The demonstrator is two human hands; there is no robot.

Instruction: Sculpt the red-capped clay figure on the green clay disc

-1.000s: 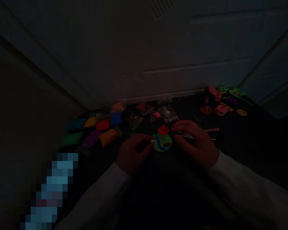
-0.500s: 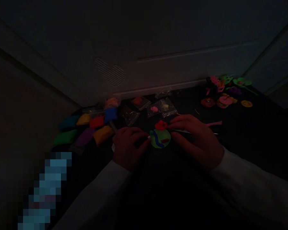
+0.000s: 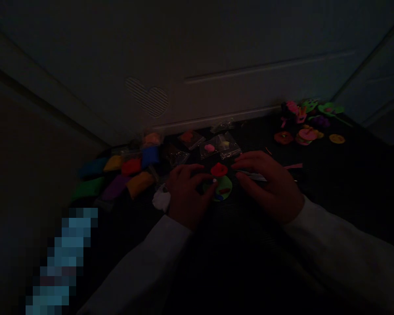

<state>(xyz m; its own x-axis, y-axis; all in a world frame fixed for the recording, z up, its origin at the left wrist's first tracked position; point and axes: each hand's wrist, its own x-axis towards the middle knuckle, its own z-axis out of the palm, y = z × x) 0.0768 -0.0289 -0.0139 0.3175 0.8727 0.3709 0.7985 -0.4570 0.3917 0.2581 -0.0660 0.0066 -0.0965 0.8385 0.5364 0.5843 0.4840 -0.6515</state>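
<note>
In the dim head view my left hand [image 3: 190,194] pinches a tiny white ball of clay [image 3: 214,180] between thumb and forefinger. It hovers over or touches a green clay disc [image 3: 228,183]; I cannot tell which. The disc bears a brown-red strip [image 3: 224,191] and a blue strip [image 3: 219,197], partly hidden by my left hand. At the disc's far edge sits a red clay piece [image 3: 219,169]. My right hand [image 3: 269,188] rests just right of the disc, thumb and fingers apart, holding nothing. Beneath it a pale, thin blade-like thing [image 3: 254,176] partly shows.
A white lump [image 3: 161,197] lies left of my left hand. Several coloured clay packs [image 3: 114,186] cover the left side. Small clear bags [image 3: 210,148] lie behind, before a pale panel [image 3: 236,96]. Finished clay figures [image 3: 307,135] stand at the back right.
My left hand has moved right with the white ball, from the disc's left edge to above it, uncovering the white lump. The right hand has hardly shifted.
</note>
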